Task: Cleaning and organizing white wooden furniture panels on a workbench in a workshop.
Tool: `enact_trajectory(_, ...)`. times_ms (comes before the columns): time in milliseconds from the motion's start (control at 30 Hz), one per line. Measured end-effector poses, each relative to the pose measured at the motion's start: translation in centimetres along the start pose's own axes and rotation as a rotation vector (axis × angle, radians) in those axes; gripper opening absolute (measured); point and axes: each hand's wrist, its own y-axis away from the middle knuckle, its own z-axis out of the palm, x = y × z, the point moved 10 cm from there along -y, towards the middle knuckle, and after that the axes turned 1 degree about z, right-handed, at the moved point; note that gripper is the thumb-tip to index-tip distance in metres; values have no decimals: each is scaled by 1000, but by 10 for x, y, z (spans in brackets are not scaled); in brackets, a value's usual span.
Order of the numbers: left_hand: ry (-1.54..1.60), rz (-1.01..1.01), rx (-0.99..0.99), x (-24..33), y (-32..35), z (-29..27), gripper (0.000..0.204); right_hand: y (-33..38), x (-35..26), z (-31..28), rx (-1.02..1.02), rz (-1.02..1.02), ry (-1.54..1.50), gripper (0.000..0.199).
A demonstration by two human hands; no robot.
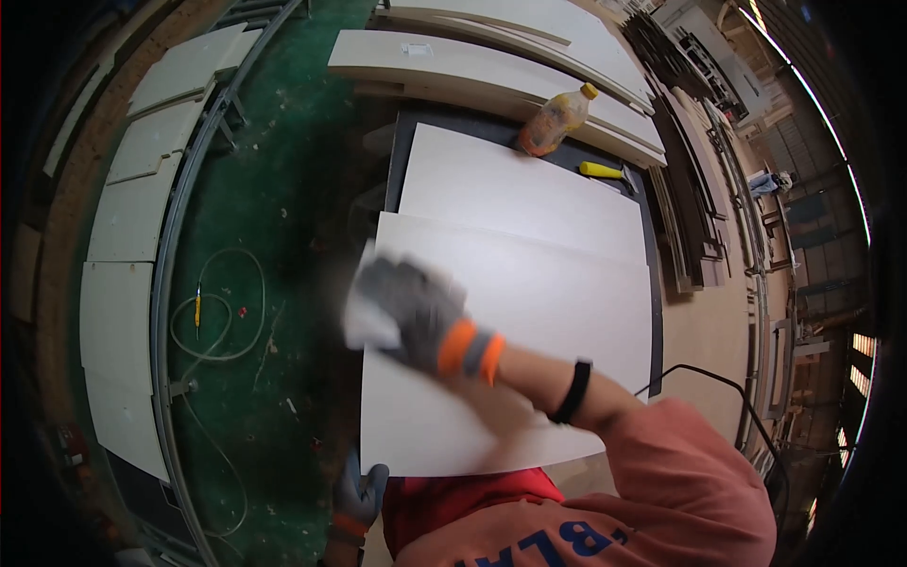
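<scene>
A white panel [529, 331] lies on the bench in front of me, over another white panel [491, 170] that shows behind it. My right hand [406, 307], in a grey glove with an orange cuff, is at the left edge of the upper panel. It is closed on a white cloth [368, 326], smeared by motion, that hangs partly past the edge. My left hand [359, 493], gloved alike, is at the near left corner, with its thumb by the panel's edge; the rest of its grip is partly hidden.
On the dark bench top [402, 156] stand a plastic bottle [556, 121] with a yellow cap and a yellow-handled scraper [609, 173]. Stacked boards [472, 71] lie beyond. Left across the green floor [283, 189] runs a roller conveyor [170, 217] carrying panels, near a coiled hose [222, 357].
</scene>
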Motion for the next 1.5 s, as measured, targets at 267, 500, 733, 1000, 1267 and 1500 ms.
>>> enact_trajectory(267,291,-76,-88,-42,15,8,56,-14,-9,24,-41,-38,297,66)
enact_trajectory(500,738,-534,12,-164,54,18,44,120,-162,55,-307,-217,-332,60)
enact_trajectory(733,916,-259,-20,-100,41,25,56,14,-17,16,57,64,274,72)
enact_trajectory(1000,336,-205,56,-73,35,3,51,104,-123,54,-248,-42,-82,74)
enact_trajectory(1267,355,-299,92,-102,52,10,47,117,-131,47,-363,-149,-75,71)
enact_trajectory(1500,419,-75,218,-49,28,4,42,16,-57,40,-190,-97,180,69)
